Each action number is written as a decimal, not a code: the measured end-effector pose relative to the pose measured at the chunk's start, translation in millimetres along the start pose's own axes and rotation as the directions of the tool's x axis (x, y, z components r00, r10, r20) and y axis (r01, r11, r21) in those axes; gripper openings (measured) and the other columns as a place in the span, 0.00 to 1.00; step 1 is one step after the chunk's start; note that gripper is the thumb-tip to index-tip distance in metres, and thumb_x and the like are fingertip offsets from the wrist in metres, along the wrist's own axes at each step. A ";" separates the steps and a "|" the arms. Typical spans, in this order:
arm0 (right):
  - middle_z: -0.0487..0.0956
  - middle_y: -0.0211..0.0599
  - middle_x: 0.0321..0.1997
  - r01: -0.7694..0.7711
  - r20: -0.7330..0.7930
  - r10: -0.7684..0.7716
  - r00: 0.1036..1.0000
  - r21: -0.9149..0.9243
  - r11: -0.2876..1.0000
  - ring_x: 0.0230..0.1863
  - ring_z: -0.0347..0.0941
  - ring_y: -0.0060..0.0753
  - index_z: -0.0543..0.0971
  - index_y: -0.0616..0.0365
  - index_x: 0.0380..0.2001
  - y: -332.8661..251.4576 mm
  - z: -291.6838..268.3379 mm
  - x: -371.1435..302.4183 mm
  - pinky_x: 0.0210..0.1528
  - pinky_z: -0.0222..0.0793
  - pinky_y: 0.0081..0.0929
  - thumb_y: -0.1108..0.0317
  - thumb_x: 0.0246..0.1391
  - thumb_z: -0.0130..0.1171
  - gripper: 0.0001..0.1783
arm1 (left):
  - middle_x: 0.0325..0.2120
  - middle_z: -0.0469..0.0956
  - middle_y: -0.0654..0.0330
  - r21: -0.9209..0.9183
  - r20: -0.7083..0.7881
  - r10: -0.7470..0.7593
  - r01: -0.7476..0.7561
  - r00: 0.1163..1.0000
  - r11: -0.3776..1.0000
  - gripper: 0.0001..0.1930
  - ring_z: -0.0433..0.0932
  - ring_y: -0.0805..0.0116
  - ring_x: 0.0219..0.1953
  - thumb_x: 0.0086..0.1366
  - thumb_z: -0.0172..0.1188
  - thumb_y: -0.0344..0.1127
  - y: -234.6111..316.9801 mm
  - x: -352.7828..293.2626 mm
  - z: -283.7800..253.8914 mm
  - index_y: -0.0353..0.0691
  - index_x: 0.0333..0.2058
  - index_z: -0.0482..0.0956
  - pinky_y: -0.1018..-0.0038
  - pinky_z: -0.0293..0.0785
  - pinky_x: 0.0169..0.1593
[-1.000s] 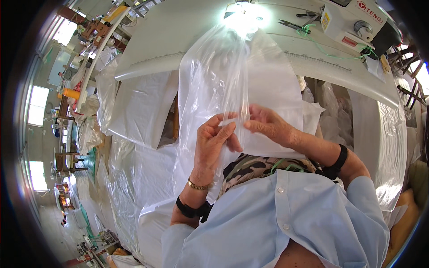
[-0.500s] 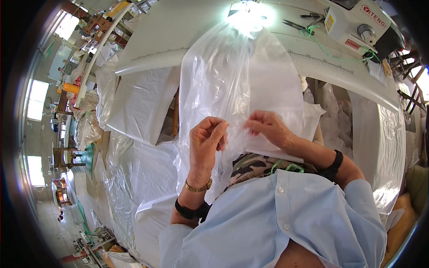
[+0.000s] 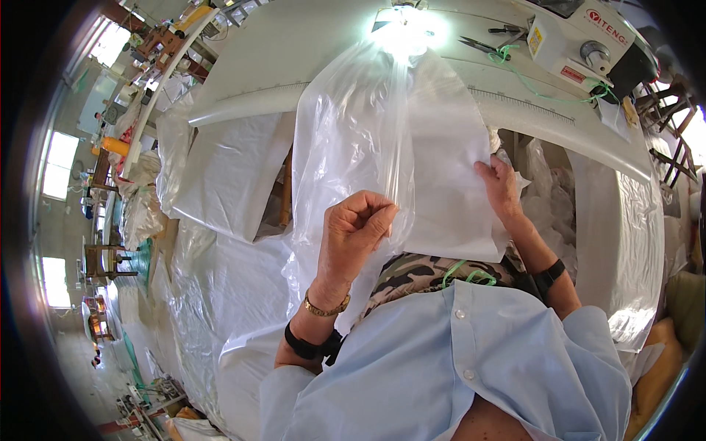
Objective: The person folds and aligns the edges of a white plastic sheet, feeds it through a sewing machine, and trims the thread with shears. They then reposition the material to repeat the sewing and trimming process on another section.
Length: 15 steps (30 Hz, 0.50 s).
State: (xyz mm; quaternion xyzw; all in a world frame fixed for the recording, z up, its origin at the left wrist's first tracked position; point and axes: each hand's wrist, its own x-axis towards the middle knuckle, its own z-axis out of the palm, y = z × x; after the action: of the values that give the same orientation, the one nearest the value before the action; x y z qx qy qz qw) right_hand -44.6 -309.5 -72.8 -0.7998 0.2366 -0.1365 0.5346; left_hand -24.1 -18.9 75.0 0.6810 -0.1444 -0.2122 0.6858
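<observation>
A clear plastic sheet [image 3: 334,140] hangs from beneath the bright lamp [image 3: 409,33] down over the table edge, gathered into long folds. My left hand [image 3: 358,226] pinches those folds between thumb and fingers, near the middle. To the right lies a smoother white sheet [image 3: 447,162], whose lower edge reaches my lap. My right hand [image 3: 501,189] is closed on its right edge, thumb on top and the other fingers partly hidden behind. The upper ends of both sheets disappear in the lamp's glare.
A white machine [image 3: 581,40] with a round knob stands at the far right of the worktable [image 3: 257,55]. Dark snips [image 3: 479,45] and green string [image 3: 548,95] lie beside it. Plastic sheeting [image 3: 235,283] drapes at left, and more film [image 3: 548,195] bunches under the table.
My right hand has moved right and slightly up, from beside the left hand to the white sheet's right edge. My left hand has shifted a little right, drawing the clear folds along.
</observation>
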 end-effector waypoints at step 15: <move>0.70 0.47 0.24 0.523 0.643 -0.487 0.591 0.155 0.838 0.31 0.69 0.54 0.66 0.63 0.26 -154.6 -16.3 -97.6 0.33 0.64 0.41 0.68 0.60 0.55 0.13 | 0.19 0.73 0.70 0.390 0.113 0.245 -0.270 0.963 0.880 0.02 0.67 0.88 0.23 0.64 0.60 0.24 6.9 -3.7 20.6 0.33 0.31 0.76 0.86 0.63 0.25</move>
State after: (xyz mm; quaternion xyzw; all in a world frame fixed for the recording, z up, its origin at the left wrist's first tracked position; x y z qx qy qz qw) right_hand -99.4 -222.3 79.1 -0.8415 -0.2007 0.0149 0.5014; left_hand -36.7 -35.2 82.8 0.7753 -0.2946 -0.1054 0.5487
